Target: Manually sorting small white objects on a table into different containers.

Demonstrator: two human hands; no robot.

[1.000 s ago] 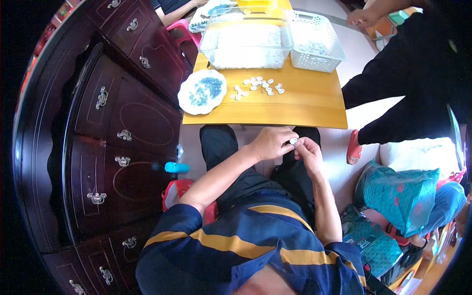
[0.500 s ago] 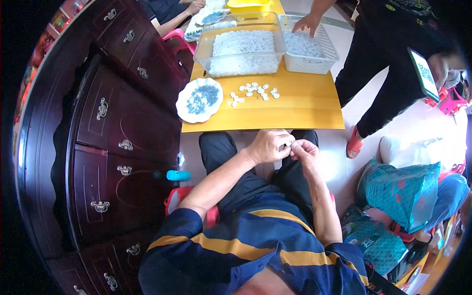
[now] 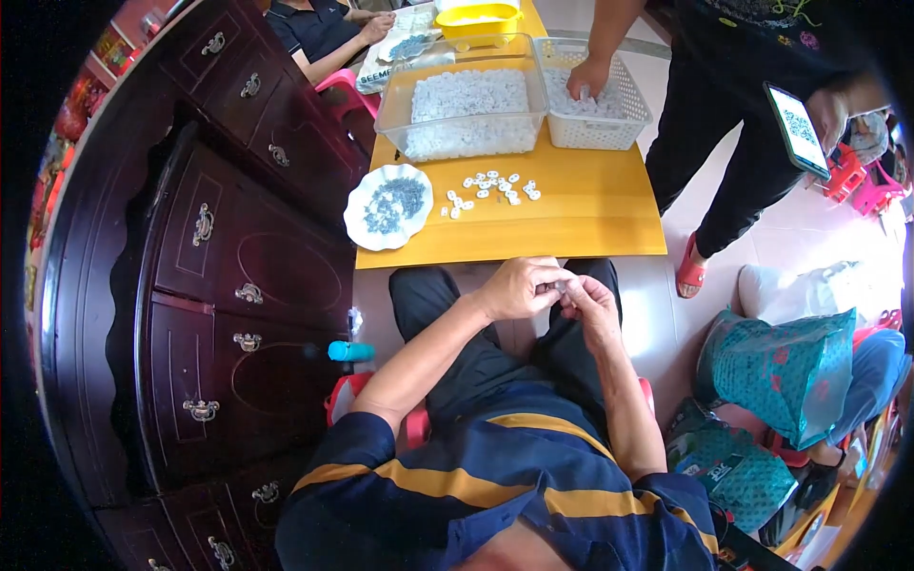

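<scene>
In front of my knees stands the yellow counter [image 3: 571,233]. On it lie a scalloped white plate [image 3: 387,206] of small grey bits, scattered white pieces [image 3: 490,187], a clear tub [image 3: 464,112], a white basket [image 3: 595,95] and a yellow tray [image 3: 478,19].

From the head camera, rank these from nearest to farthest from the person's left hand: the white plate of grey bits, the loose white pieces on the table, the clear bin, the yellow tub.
1. Loose white pieces, on the table straight ahead of the left hand.
2. White plate, near the table's left edge; close to the pieces' distance.
3. Clear bin, behind the pieces.
4. Yellow tub, at the far end.
</scene>
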